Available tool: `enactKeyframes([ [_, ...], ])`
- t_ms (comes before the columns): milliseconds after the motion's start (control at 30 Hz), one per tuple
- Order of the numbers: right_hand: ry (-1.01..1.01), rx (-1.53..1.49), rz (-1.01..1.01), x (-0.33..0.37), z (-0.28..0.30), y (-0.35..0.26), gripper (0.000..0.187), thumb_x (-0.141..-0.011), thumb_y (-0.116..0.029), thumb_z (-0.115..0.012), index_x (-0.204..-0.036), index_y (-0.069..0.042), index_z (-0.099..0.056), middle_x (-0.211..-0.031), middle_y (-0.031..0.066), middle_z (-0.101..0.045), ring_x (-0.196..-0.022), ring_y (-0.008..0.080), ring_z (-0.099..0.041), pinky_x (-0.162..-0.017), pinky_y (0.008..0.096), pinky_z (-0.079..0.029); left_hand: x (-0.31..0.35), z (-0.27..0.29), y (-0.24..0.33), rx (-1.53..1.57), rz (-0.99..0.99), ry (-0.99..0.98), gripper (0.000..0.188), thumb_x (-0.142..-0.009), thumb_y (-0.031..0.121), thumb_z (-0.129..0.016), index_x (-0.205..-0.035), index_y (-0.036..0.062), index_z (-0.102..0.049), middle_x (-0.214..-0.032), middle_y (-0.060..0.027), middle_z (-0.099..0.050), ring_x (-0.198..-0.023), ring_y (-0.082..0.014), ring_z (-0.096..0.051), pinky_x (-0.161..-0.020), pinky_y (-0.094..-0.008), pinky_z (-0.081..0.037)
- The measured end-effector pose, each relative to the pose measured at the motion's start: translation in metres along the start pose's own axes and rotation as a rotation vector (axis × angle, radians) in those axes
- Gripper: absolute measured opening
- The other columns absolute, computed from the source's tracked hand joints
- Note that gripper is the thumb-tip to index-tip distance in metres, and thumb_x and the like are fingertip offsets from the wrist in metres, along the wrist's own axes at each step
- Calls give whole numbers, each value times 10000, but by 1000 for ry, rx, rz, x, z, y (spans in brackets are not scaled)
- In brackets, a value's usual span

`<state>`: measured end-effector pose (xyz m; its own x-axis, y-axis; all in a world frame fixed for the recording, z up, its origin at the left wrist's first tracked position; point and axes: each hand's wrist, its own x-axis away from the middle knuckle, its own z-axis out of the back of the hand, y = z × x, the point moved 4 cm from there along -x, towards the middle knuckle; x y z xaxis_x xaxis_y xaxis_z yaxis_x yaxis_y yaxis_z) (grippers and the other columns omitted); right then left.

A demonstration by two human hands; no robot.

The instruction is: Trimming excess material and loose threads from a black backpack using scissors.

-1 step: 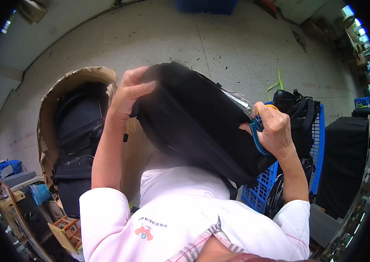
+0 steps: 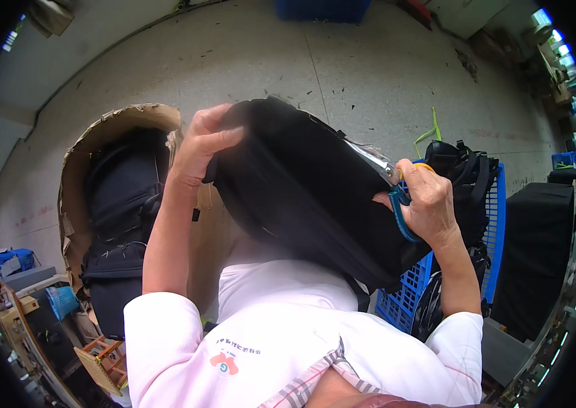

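A large black fabric bag [image 2: 301,183], seemingly a backpack, lies tilted across my lap. My left hand [image 2: 207,141] grips its far left edge, thumb on top and fingers folded behind. In my right hand [image 2: 425,198] is a pair of scissors [image 2: 398,197] with a blue and yellow handle. Their silver blades point away to the left, along the bag's far right edge, where a pale frayed strip shows. How far the blades are parted is hard to make out.
To my left a torn cardboard box [image 2: 73,183] holds black bags [image 2: 124,187]. A blue plastic crate [image 2: 495,224] with more black bags and straps stands at my right, beside a black-covered block [image 2: 533,258]. Another blue crate [image 2: 322,9] sits far ahead on the scrap-strewn floor [image 2: 247,61].
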<state>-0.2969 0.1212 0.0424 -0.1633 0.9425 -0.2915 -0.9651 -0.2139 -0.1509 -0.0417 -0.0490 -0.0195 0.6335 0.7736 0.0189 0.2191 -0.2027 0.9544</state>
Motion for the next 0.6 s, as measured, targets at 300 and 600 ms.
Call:
enactKeyframes([
  [300,22,-15,62,-28,5,-6,532,-595,-352,-767,-951,-40,-523,-704,103,-572,-614,244,-580,-551,309,-482,-2,-4,4,-21,-22,-7,293,-722,94,-643,-994,-9,-612,-873,-6,-608,-798,-83,-543,-741,-201,-421],
  [600,42,-279,-44,-22,-1,-1,492,-666,-396,-737,-908,-6,-561,-561,26,-486,-446,128,-444,-471,234,-376,-4,-3,2,-62,-36,-3,278,-722,98,-641,-979,-6,-618,-871,2,-608,-798,-78,-538,-749,-203,-419],
])
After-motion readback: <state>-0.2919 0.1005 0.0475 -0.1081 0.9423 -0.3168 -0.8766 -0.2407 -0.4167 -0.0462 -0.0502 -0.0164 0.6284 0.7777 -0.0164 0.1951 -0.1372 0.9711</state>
